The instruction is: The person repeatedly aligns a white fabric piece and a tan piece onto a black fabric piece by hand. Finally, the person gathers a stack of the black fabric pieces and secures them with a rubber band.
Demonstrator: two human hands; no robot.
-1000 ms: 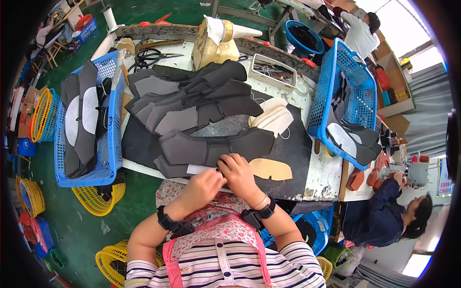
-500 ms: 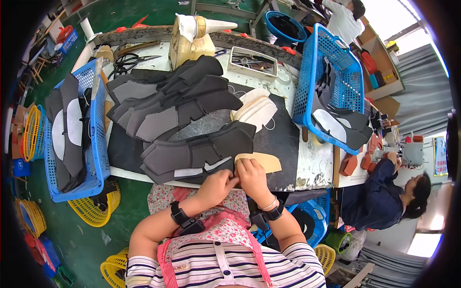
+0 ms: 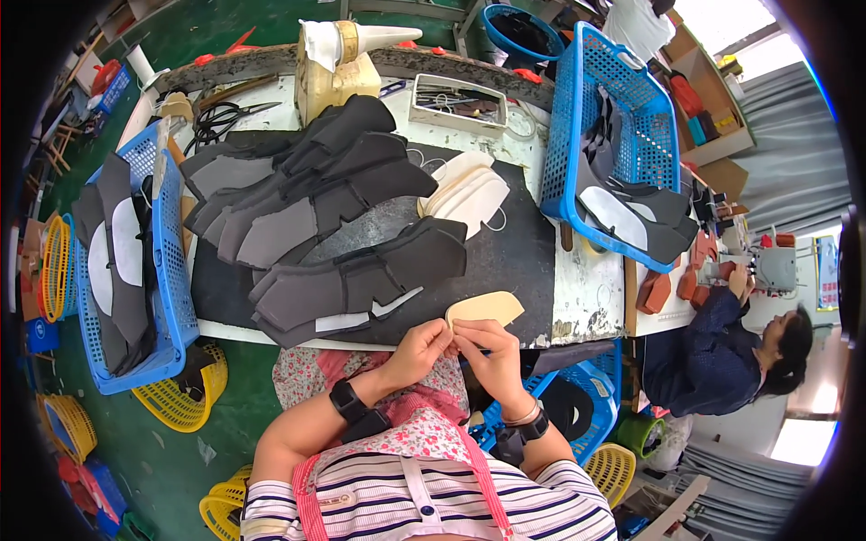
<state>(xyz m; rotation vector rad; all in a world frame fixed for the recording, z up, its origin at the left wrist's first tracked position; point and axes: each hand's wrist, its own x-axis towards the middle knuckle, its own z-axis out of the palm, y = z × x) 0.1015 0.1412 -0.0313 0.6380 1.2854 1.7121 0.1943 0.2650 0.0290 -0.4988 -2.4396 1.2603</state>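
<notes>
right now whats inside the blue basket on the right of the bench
The blue basket holds dark cut pieces stacked on edge, with a white-faced piece lying lowest. What is beneath them on the basket floor is covered.

Striped short-sleeved top, pink floral apron with pink straps, 2 black wrist bands, bare forearms

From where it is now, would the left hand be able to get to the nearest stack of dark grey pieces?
Probably yes. The left hand is at the table edge on the tan piece, and the nearest stack of dark grey pieces lies just ahead and left of it, with nothing between them.
</notes>
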